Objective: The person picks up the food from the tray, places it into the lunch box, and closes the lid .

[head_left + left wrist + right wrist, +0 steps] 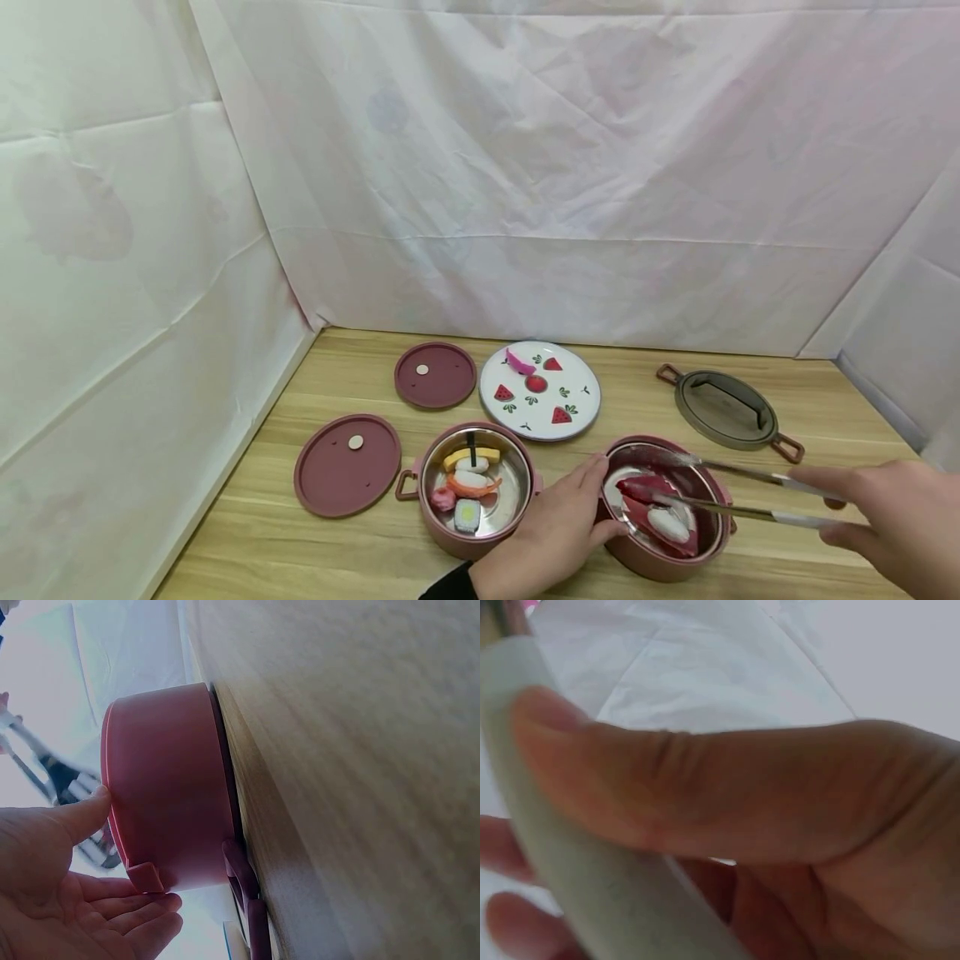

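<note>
Our right hand (888, 508) pinches tongs (738, 492) on a white piece (667, 525); loosening drops it. Our open left hand (551, 533) steadies the pot (667, 567).

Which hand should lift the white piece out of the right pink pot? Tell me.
Right. The right hand holds the tongs, whose tips already reach the white piece in the right pot. The left hand only steadies that pot's rim.
</note>
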{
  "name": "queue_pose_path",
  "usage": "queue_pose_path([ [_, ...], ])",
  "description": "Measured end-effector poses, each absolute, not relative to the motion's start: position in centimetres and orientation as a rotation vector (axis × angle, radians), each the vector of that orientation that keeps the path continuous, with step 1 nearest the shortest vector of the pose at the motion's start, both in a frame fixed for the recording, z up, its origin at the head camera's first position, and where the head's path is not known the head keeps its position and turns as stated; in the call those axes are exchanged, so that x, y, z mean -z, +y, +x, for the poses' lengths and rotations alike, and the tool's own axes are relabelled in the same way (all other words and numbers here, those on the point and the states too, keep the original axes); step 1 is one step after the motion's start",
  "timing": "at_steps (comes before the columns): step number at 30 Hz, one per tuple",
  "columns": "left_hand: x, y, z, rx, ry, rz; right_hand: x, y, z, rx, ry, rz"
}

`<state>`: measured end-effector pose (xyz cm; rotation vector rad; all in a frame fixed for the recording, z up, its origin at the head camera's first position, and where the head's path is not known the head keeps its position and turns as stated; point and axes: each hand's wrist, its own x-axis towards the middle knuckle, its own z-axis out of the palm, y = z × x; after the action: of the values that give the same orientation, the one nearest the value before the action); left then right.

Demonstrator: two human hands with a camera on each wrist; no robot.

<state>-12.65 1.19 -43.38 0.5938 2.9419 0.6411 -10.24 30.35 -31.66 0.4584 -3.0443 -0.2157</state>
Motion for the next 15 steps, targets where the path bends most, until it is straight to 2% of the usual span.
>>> queue_pose_path([
  [6, 43.2, 1.2, -12.6, -0.631, 2.946, 0.595, 31.4, 29.9, -10.3, 0.073, -2.697, 0.559],
  [15, 43.5, 1.1, -12.7, -0.651, 2.949, 0.646, 29.8, 27.9, -11.4, 0.082, -2.871, 0.391],
])
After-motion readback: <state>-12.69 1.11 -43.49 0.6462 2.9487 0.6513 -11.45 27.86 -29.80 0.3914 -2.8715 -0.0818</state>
